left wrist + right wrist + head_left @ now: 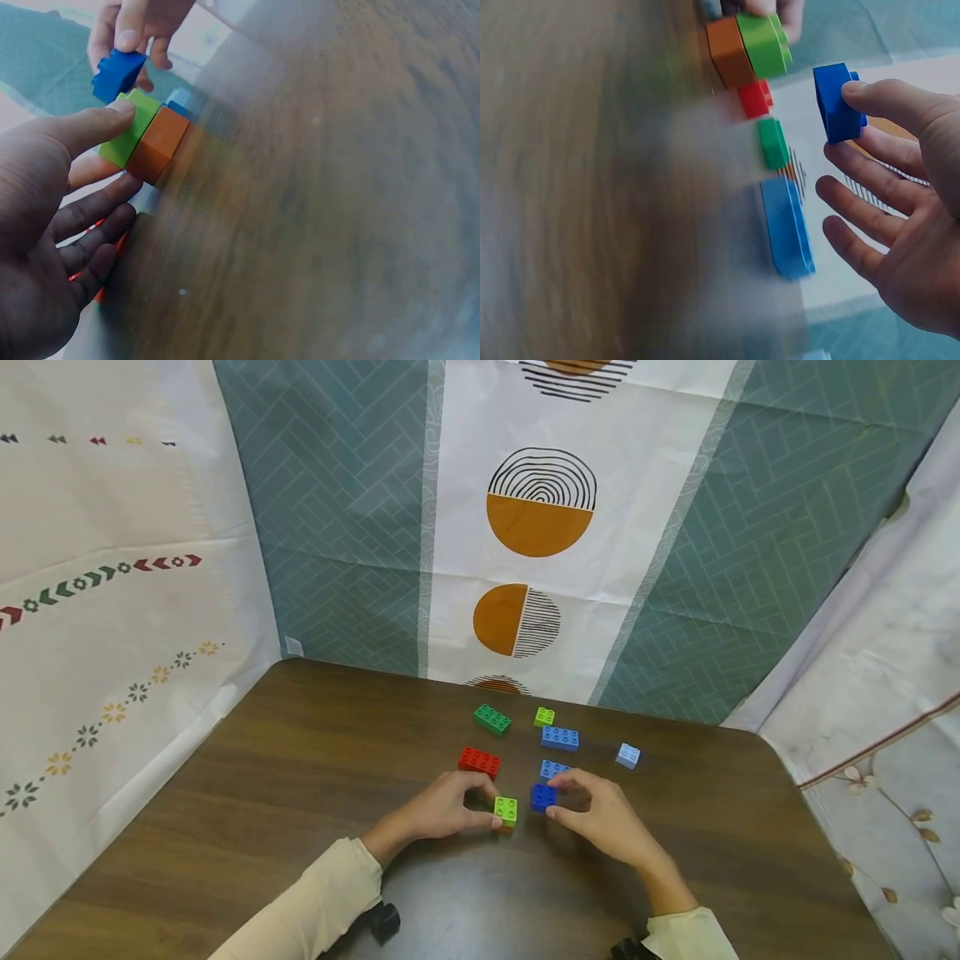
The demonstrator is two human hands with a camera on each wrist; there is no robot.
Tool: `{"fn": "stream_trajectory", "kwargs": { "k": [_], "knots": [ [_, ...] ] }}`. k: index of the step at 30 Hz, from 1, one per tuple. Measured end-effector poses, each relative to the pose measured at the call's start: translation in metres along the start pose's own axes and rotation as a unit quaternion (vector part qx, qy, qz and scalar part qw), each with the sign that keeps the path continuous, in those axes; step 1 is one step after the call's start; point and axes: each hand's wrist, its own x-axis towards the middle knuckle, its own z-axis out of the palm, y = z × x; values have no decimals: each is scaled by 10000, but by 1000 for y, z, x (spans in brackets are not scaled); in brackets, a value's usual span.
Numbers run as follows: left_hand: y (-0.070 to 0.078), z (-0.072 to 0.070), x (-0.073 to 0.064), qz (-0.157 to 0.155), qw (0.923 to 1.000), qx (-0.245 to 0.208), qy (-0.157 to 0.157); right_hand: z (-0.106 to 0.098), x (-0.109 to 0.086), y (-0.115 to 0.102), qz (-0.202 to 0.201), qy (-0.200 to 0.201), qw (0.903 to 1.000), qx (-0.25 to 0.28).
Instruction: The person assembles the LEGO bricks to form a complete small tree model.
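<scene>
Thumb and fingers of my left hand pinch a lime green brick that sits on top of an orange brick. In the left wrist view this two-brick stack stands at the table surface. My right hand pinches a dark blue brick between thumb and forefinger, raised off the table with its studs up. The blue brick is just right of the stack, with a gap between them in the head view. The other fingers of my right hand are spread in the right wrist view.
Beyond my hands lie a red brick, a green brick, a small lime brick and a blue brick. Another blue brick is partly behind my right hand. A light blue brick lies farther right on the brown table.
</scene>
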Motion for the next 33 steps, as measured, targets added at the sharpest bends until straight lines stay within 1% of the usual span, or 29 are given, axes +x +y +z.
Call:
{"fn": "stream_trajectory", "kwargs": {
  "k": [9, 14, 24, 31, 33],
  "knots": [
    [1, -2, 0, 66, 10000, 65, -21, 23, 11, -15, -216, -319, 9992, 40],
    [-1, -2, 1, 93, 9999, 114, -28, 31, 14, -21, -192, -376, 9990, 132],
    [1, -1, 3, 70, 9999, 124, -42, 34, 14, -25, -107, -285, 9994, 187],
    [0, 1, 1, 135, 9996, 248, 72, 34, 13, -25, -133, -310, 9994, 90],
    [1, 1, 0, 129, 9997, 201, 89, 35, 13, -25, -102, -336, 9993, 104]
  ]
}}
